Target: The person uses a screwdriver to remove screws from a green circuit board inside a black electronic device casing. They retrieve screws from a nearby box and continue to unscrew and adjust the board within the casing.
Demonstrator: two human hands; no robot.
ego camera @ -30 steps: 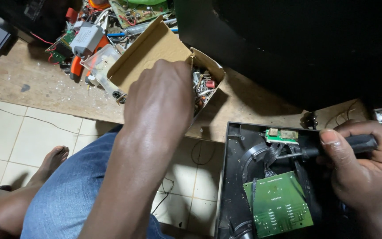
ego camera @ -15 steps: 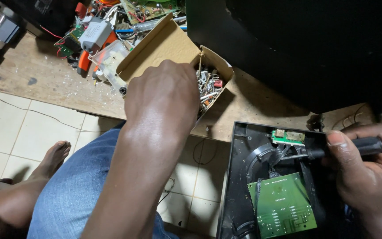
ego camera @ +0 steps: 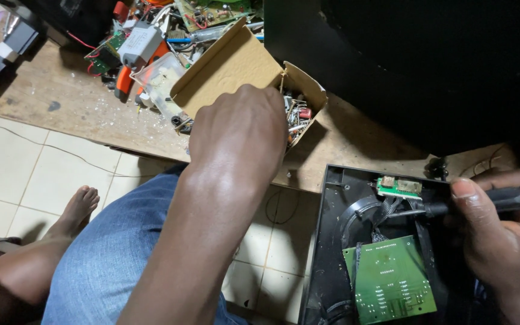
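My left hand (ego camera: 239,129) reaches over the rim of an open cardboard box (ego camera: 236,63). Its fingertips are down among small metal parts and screws (ego camera: 297,114), hidden behind the back of the hand. My right hand (ego camera: 501,235) is closed around the black handle of a screwdriver (ego camera: 507,198). The shaft points left into an open black plastic casing (ego camera: 332,241) on my lap. Inside the casing lie a large green circuit board (ego camera: 392,280), a small green board (ego camera: 399,188) and a bundle of wires.
A wooden bench (ego camera: 61,102) carries a heap of electronic scrap (ego camera: 145,48) at the back and a large black housing (ego camera: 422,66) on the right. Below are pale floor tiles (ego camera: 19,174), my bare foot (ego camera: 79,204) and my jeans-clad leg.
My left hand has stayed at the box, shifting only slightly among the parts. The right hand keeps the screwdriver in the same place on the casing.
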